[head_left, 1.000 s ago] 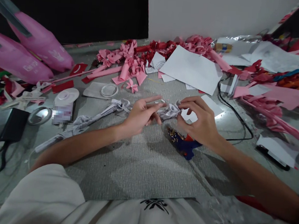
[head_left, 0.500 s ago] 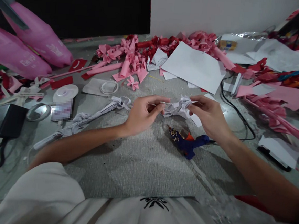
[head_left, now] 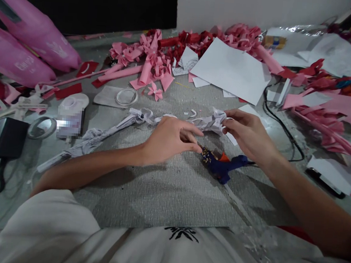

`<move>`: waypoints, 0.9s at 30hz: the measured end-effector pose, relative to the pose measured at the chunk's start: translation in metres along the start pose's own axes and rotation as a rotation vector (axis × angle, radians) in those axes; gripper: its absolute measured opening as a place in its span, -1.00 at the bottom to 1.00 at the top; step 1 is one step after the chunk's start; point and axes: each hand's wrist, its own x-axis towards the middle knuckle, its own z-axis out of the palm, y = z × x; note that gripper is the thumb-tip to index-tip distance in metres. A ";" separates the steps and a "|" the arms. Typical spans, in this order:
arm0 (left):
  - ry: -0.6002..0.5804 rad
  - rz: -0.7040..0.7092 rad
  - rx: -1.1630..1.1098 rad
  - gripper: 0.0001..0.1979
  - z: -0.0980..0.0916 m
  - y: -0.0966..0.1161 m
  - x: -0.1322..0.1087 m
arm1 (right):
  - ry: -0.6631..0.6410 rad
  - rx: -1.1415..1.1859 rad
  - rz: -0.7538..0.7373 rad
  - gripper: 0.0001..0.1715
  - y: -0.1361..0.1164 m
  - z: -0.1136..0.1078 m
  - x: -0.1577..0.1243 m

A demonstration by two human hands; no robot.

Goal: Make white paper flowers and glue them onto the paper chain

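My right hand [head_left: 248, 133] pinches a folded white paper flower [head_left: 215, 120] between thumb and fingertips. Beside it, my left hand [head_left: 174, 140] has its thumb and fingers apart and nothing visible between them. Its thumb tip lies by the nozzle of a dark blue glue gun [head_left: 221, 167] with an orange trigger; whether they touch, I cannot tell. The glue gun rests on the table below the flower. Left of my hands lies a long white paper stem with folded paper along it [head_left: 114, 130], partly hidden behind my left forearm and hand.
Pink paper flowers [head_left: 156, 61] and white sheets [head_left: 229, 71] pile along the back. The glue gun's black cord [head_left: 280, 127] curves at the right, near a stapler-like black object [head_left: 326, 182]. A tape roll [head_left: 43, 128], black box [head_left: 4, 138] and pink bottles [head_left: 43, 32] stand left.
My left hand has come away from the paper flower, down and right towards the glue gun nozzle, its fingers spreading. My right hand still holds the flower. A small white curl now shows on the table.
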 end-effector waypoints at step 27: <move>-0.082 -0.163 -0.315 -0.44 0.002 -0.004 0.012 | -0.167 -0.302 -0.332 -0.75 0.014 0.018 -0.021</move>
